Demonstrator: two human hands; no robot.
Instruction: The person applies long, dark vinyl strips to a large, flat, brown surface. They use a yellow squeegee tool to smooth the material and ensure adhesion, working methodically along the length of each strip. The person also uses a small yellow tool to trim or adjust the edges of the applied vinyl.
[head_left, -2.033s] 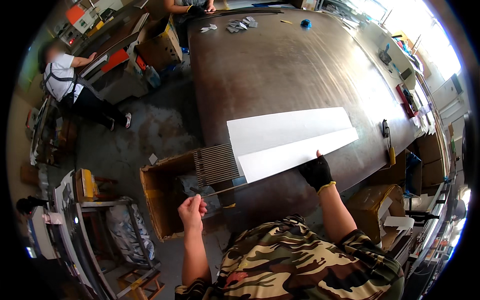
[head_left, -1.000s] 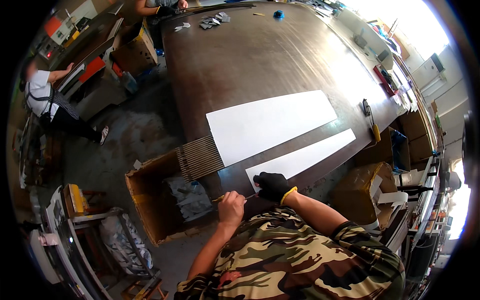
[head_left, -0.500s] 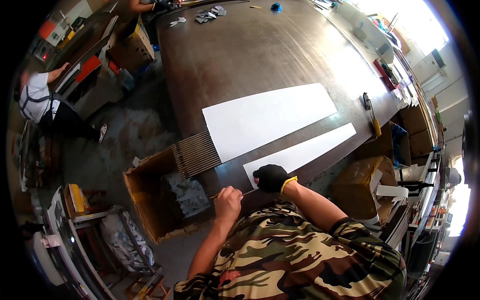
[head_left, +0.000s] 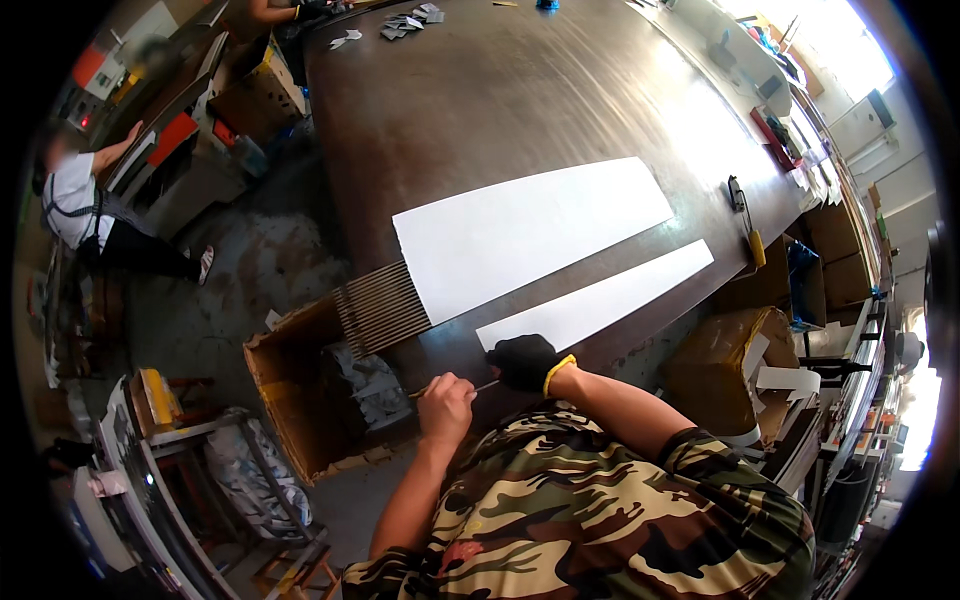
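Observation:
My left hand (head_left: pixel 446 408), bare, is closed around a thin brown rod (head_left: pixel 487 385) at the table's near edge. One end of the rod pokes out left of my fist; the other runs to my right hand (head_left: pixel 525 362). That hand wears a black glove with a yellow cuff, and its fingers are closed at the rod, partly hidden. Beyond the glove lies a narrow white tapered sheet (head_left: pixel 610 293). A wider white sheet (head_left: pixel 530 235) lies farther back, covering part of a row of similar thin rods (head_left: pixel 385 308) that jut out past its left end.
A cardboard box (head_left: pixel 290 390) with grey scraps stands at the table's left edge. A yellow-handled tool (head_left: pixel 755 248) lies right on the dark table (head_left: pixel 480 120). Grey pieces (head_left: pixel 405 25) sit at the far end. Another person (head_left: pixel 80 210) stands at left; cartons (head_left: pixel 715 370) stand right.
My right hand has slid left off the narrow sheet's end, closer to my left hand. My left hand has shifted slightly left with the rod. The whole view has shifted a little.

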